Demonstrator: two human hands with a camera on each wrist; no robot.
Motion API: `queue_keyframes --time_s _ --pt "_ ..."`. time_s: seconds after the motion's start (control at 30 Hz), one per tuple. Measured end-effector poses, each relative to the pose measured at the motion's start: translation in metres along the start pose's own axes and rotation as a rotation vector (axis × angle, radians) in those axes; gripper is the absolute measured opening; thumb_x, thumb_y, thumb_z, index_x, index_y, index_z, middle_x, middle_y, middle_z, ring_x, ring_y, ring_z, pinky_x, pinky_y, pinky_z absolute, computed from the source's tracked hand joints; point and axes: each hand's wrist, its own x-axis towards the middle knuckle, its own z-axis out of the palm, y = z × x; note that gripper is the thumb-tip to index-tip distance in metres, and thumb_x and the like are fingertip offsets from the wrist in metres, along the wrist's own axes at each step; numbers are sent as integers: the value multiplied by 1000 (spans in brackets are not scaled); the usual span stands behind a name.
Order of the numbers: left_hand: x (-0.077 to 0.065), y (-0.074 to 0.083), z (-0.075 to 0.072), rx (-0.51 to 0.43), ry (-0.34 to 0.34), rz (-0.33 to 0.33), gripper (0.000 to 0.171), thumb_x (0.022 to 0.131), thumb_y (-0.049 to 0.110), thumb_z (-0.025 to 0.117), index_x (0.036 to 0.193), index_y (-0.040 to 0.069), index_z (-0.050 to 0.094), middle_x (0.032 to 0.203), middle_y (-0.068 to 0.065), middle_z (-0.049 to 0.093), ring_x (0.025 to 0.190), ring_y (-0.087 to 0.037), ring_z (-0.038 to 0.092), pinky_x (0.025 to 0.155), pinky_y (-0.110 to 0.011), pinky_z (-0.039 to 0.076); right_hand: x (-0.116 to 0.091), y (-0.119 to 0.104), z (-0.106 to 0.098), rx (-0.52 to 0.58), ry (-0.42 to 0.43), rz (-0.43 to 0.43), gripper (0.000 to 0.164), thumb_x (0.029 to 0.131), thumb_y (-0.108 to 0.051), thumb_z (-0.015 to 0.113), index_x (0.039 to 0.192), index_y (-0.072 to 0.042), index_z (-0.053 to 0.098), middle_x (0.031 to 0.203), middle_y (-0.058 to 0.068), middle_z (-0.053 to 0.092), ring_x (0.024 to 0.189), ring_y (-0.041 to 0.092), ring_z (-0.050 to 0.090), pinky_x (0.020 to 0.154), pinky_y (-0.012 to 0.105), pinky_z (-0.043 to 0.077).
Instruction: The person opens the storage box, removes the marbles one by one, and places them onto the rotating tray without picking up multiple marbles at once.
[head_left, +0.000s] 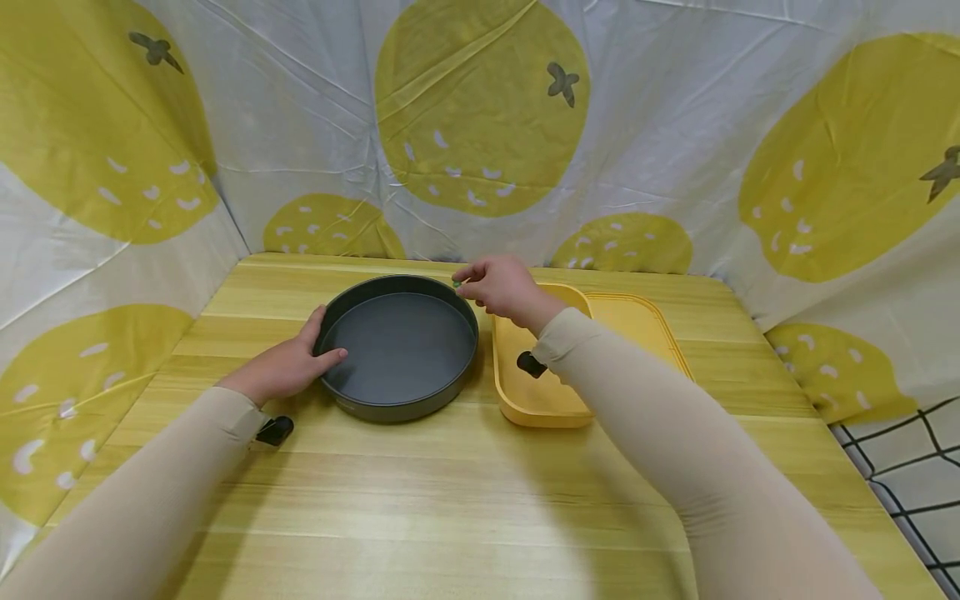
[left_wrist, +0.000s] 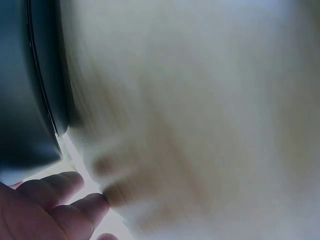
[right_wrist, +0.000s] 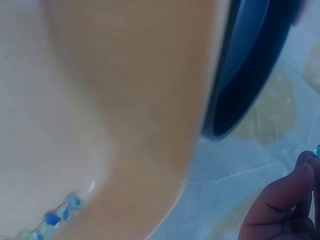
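Observation:
My left hand (head_left: pixel 281 367) holds the left side of a round dark grey baking pan (head_left: pixel 401 346), thumb over the rim and the other fingers along the outer wall. In the left wrist view its fingers (left_wrist: pixel 85 205) lie beside the pan's wall (left_wrist: pixel 25 90), tips at the table. My right hand (head_left: pixel 498 287) pinches a small green glassy piece (head_left: pixel 456 284) between thumb and forefinger, by the pan's right rim. Under the right wrist stands a yellow rectangular container (head_left: pixel 543 417). Small blue and green glassy pieces (right_wrist: pixel 62 212) lie along its inner edge in the right wrist view.
A flat yellow lid (head_left: pixel 630 321) lies to the right of the container, partly hidden by my right sleeve. The wooden table (head_left: pixel 375 508) ends at a white curtain (head_left: pixel 300 100) with yellow fruit prints. A black wire grid (head_left: pixel 915 475) stands off the right edge.

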Motion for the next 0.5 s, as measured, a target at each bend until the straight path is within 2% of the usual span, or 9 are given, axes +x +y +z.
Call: queue_keyframes --time_s 0.1,0.2,0.37,0.5 --pt "1 0 0 -1 1 -4 103 109 59 45 165 5 -21 170 -37 8 150 -58 31 121 -68 31 0 -9 9 -9 -23 -22 29 101 -18 72 129 -13 76 125 8 74 100 34 65 69 26 50" --pt "1 0 0 0 2 -6 103 109 60 45 165 5 -21 170 -36 8 151 -58 31 121 -68 31 0 -16 17 -26 -43 -43 29 100 -18 73 129 -14 76 126 6 74 101 30 67 69 25 51" --pt "1 0 0 -3 4 -2 102 109 59 45 165 5 -21 171 -36 7 151 -58 29 121 -68 30 0 -25 31 -71 -64 -89 30 99 -19 75 128 -13 77 121 4 77 89 17 62 69 25 49" --pt "1 0 0 -1 4 -3 103 109 59 45 165 5 -21 170 -37 8 151 -58 30 121 -68 31 -1 -31 39 -92 -88 -119 29 98 -18 76 126 -13 78 117 3 79 86 14 62 70 23 49"
